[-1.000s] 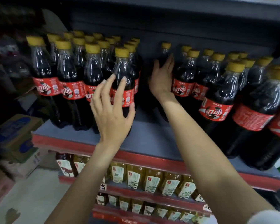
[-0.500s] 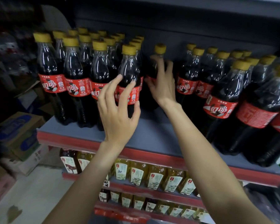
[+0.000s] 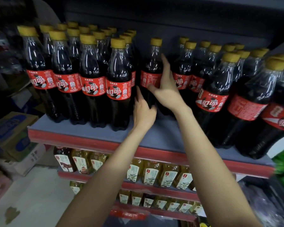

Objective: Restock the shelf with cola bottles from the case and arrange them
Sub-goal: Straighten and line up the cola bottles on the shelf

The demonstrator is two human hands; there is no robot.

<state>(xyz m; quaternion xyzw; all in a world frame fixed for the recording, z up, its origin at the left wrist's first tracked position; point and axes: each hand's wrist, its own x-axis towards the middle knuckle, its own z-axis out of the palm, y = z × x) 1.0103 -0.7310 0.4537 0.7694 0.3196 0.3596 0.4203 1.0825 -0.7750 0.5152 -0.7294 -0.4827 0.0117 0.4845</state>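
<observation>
A single cola bottle [image 3: 152, 74] is held upright in the gap between two groups of bottles on the grey shelf [image 3: 162, 135]. It is gripped by both hands. The right hand [image 3: 166, 89] is laid against the red label, its fingers stretched up the right flank of the bottle and its thumb across the front, so the grip is closed around the label band. The left hand [image 3: 143, 110] is wrapped low on the dark body beneath that, fingers behind on the left side and thumb pressed to the front. Just left of the grips the left group of bottles [image 3: 82, 76] is packed in tight rows with yellow caps; just right of them the right group of bottles [image 3: 220, 82] is ranged toward the shelf's end. Beneath the grips, tea bottles [image 3: 154, 172] are lined on the lower shelves. Cardboard boxes [image 3: 11, 136] are stacked on the floor far to the left.
</observation>
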